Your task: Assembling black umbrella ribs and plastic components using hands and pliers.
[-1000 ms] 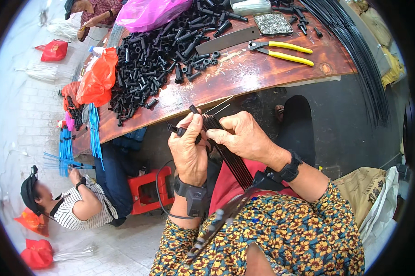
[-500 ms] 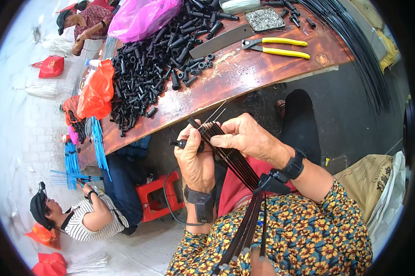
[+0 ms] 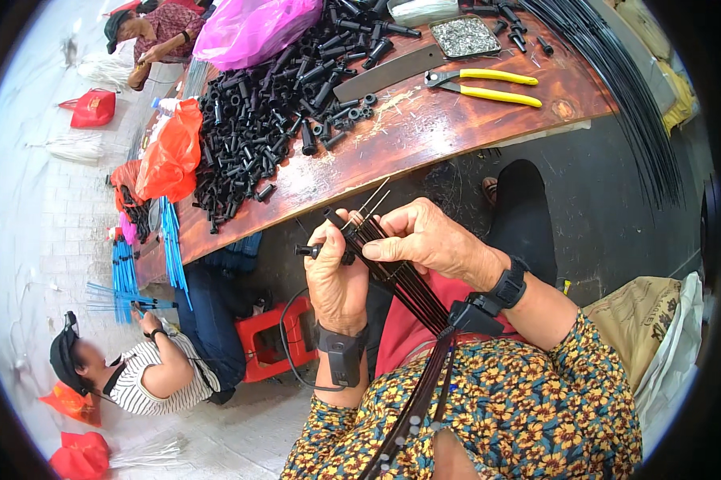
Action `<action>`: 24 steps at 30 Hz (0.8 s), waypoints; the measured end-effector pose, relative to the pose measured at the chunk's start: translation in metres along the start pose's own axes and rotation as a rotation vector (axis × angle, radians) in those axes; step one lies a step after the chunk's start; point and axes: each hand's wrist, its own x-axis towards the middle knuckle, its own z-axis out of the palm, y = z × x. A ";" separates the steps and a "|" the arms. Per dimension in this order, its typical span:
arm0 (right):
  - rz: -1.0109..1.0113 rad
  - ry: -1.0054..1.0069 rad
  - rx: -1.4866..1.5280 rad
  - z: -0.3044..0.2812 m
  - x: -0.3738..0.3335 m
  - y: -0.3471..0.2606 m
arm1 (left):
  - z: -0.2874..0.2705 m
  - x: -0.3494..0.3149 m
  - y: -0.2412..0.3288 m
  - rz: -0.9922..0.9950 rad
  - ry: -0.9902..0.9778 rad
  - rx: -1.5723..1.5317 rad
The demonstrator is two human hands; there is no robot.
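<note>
My left hand (image 3: 336,282) is closed around a black plastic tubular piece (image 3: 309,251), whose end pokes out to the left. Another small black piece (image 3: 333,217) shows at its fingertips, against the far ends of a bundle of thin black rods (image 3: 415,294). The fingers and thumb of my right hand (image 3: 434,240) pinch that bundle close to the same ends. Two thin, pale-tipped rods stick out beyond the rest. From my hands the bundle slopes down past my right wrist and over my lap. Fingers hide how the small piece meets the rods.
Black tubular parts (image 3: 244,144) lie heaped on the wooden table (image 3: 432,136). Beside them are yellow-handled pliers (image 3: 488,86), a flat blade (image 3: 388,74) and a tray of small metal bits (image 3: 464,37). More long black rods (image 3: 616,88) hang off the right end. Two people work at left.
The small black piece at my left fingertips shows more plainly at the rod ends. Both hands keep their grips, and the whole view has shifted slightly.
</note>
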 end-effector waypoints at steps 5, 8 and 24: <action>-0.101 -0.007 -0.081 0.000 0.004 0.007 | 0.012 -0.001 0.001 -0.007 -0.024 -0.074; -0.010 -0.079 0.115 0.001 0.006 0.014 | 0.009 -0.004 -0.001 -0.018 -0.114 -0.095; -0.044 -0.170 0.267 -0.006 0.016 0.025 | 0.012 -0.008 0.002 -0.041 -0.059 -0.127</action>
